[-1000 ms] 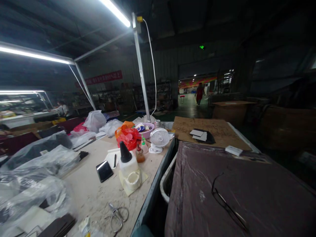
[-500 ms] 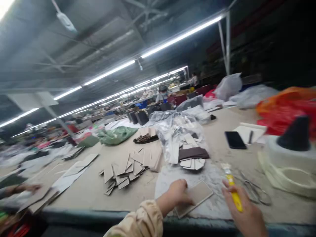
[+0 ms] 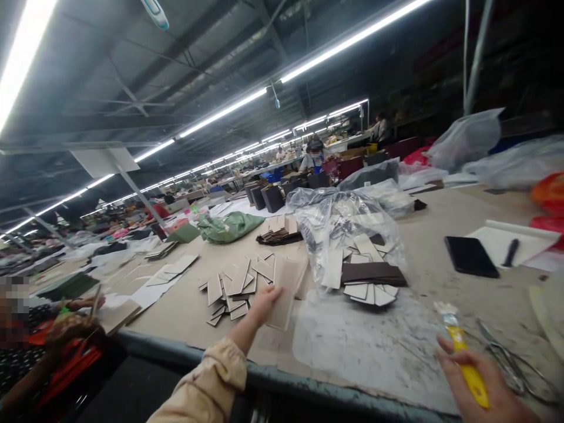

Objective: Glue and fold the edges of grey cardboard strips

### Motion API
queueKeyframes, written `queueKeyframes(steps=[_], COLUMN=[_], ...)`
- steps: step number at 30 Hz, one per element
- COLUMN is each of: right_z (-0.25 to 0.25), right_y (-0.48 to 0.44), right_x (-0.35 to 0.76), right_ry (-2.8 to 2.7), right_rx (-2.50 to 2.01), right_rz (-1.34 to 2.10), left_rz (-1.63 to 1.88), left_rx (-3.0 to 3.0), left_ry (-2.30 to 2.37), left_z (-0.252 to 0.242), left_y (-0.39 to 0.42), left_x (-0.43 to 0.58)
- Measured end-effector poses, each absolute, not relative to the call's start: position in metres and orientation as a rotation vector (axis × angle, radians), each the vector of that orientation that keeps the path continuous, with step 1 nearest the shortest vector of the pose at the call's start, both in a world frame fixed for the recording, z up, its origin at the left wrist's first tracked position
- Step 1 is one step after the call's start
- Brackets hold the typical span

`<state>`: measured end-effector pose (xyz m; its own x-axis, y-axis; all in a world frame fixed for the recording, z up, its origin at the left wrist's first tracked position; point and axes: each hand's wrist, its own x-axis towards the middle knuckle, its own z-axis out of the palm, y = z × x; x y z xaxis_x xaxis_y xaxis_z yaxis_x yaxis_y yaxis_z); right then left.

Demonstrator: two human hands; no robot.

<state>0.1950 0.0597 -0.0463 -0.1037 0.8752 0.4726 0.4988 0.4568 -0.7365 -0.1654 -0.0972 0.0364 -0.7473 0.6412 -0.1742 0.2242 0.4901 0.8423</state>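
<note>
My left hand point(image 3: 267, 302) is closed on the edge of a thin beige panel point(image 3: 284, 294), held up over the table between the loose pile and the plastic sheet. Just left of it lies a heap of beige pieces with dark edges point(image 3: 229, 288). My right hand point(image 3: 480, 373), at the lower right, grips a yellow-handled brush point(image 3: 470, 376) with its pale bristles pointing away. Metal scissors point(image 3: 506, 358) lie beside that hand. Dark brown strips point(image 3: 373, 274) rest on white pieces point(image 3: 370, 294) by a clear plastic bag point(image 3: 335, 211).
A black phone point(image 3: 471, 257) and a marker point(image 3: 511, 252) on white paper point(image 3: 489, 238) are at the right. Behind the heap sits a green bag point(image 3: 229, 227). Another person's hands point(image 3: 79, 314) work at the far left. The table's front edge point(image 3: 189, 351) runs below.
My left hand has lifted the panel off the worn sheet and carried it left, beside the heap. The view has turned right. My right hand still has the brush.
</note>
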Motion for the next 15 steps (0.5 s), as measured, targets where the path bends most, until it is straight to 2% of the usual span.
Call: queueKeyframes(steps=[3, 6, 15], right_z=[-0.04, -0.042, -0.045], right_y=[0.055, 0.055, 0.056], right_x=[0.194, 0.194, 0.194], right_ry=[-1.824, -1.821, -1.821], right_rx=[-1.248, -1.243, -1.158], right_rz=[0.497, 0.501, 0.582], left_rz=[1.308, 1.293, 0.959], left_rx=[0.633, 0.645, 1.352], left_ry=[2.583, 2.861, 2.75], left_z=[0.064, 0.069, -0.013], left_y=[-0.119, -0.127, -0.053], left_x=[-0.226, -0.259, -0.205])
